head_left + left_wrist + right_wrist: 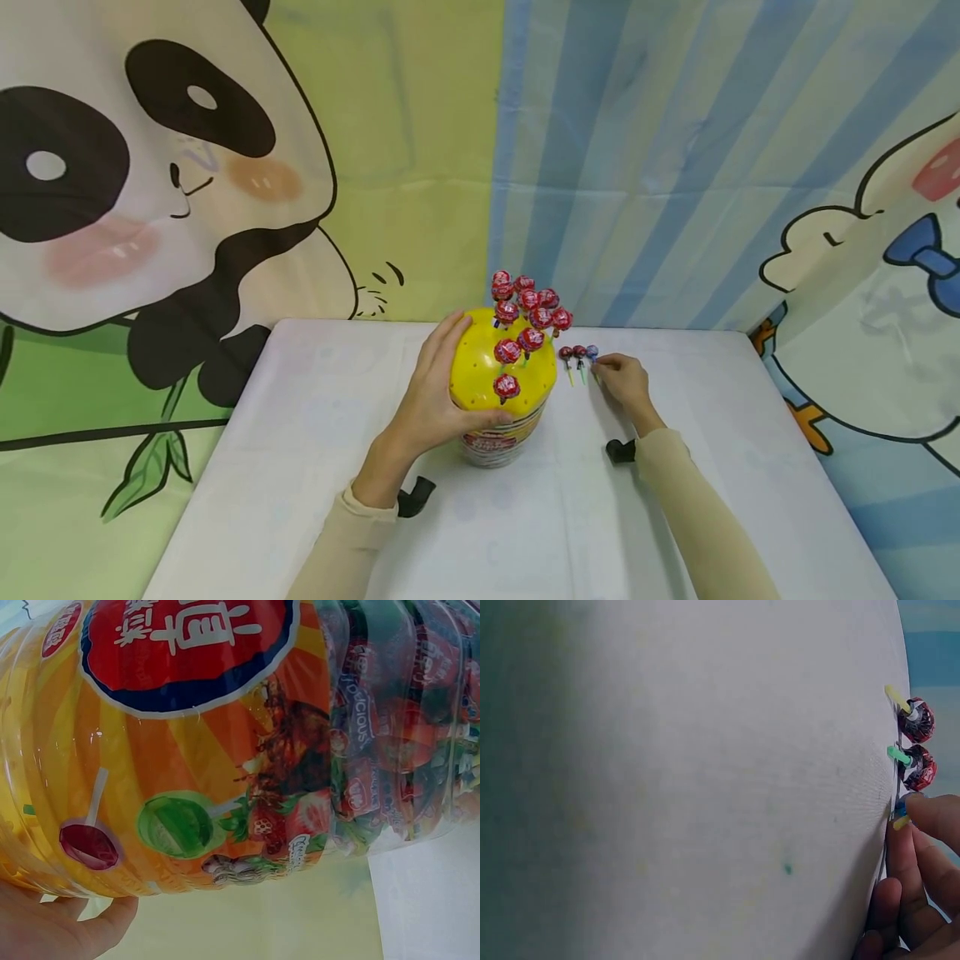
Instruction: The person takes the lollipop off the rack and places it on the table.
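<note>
A clear plastic jar (498, 450) with a yellow lid (476, 358) stands on the table. Several red-wrapped lollipops (507, 351) stick up out of holes in that lid. My left hand (431, 400) grips the jar near its top, thumb in front and fingers round the far side. In the left wrist view the orange label (180, 750) shows, with wrapped sweets (390, 727) inside the jar below it. To the right of the jar, my right hand (624, 382) pinches a blue-wrapped lollipop (592, 352). Beside it lie two dark red lollipops (917, 766) with green and yellow sticks.
The white-covered table (315, 467) ends at a cartoon-printed backdrop (420, 167) behind the jar. A black strap piece (417, 497) sits at the left wrist, and another black piece (620, 452) at the right wrist.
</note>
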Available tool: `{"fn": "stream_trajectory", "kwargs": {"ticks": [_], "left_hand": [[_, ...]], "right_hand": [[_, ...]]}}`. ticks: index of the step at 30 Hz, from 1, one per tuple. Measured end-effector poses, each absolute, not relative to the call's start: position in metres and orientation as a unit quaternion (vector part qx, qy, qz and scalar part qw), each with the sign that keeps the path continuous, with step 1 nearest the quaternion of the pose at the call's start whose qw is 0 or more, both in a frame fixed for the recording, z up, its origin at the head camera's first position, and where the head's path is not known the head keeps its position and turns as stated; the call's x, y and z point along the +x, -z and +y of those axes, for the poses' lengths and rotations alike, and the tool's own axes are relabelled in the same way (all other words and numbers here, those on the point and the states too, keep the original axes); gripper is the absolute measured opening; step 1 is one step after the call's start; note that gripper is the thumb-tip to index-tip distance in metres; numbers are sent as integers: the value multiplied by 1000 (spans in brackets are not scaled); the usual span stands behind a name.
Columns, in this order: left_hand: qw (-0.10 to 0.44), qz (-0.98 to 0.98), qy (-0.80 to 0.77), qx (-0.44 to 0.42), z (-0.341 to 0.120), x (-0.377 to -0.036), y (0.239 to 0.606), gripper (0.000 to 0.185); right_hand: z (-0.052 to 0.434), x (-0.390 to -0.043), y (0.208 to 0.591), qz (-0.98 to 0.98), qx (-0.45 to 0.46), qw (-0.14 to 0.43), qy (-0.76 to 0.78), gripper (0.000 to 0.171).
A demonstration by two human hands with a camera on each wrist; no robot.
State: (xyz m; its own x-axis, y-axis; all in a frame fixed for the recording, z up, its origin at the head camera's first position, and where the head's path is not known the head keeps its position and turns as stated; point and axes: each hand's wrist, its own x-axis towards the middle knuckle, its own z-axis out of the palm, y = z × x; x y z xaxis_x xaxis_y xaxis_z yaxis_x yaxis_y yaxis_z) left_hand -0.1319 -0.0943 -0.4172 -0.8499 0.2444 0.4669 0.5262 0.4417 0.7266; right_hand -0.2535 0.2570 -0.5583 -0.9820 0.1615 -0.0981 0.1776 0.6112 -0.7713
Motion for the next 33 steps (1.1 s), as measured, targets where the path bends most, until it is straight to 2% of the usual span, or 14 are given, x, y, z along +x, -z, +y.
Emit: {"fn": "stream_trajectory", "kwargs": {"ticks": [8, 11, 14, 19, 22, 25, 28, 33], "left_hand": [[151, -835, 476, -231, -94, -133, 417, 120], [146, -834, 480, -231, -94, -133, 417, 119], [143, -834, 480, -232, -94, -132, 417, 120], [146, -835, 478, -230, -94, -132, 418, 120], [147, -834, 479, -231, -95, -132, 419, 120], [145, -834, 479, -234, -94, -132, 419, 120], [142, -835, 478, -234, -94, -132, 418, 121], [144, -835, 475, -235, -95, -132, 417, 121]], "right_hand": [[259, -253, 558, 899, 86, 0, 429, 30], [256, -244, 547, 892, 83, -17, 444, 30], [249, -229, 530, 875, 69, -57, 475, 28], [225, -198, 486, 835, -10, -144, 531, 23], [209, -174, 454, 813, -72, -177, 550, 21], [192, -145, 414, 792, -130, -190, 566, 20], [181, -126, 393, 764, -190, -188, 587, 22], [166, -112, 391, 742, -275, -171, 587, 29]]}}
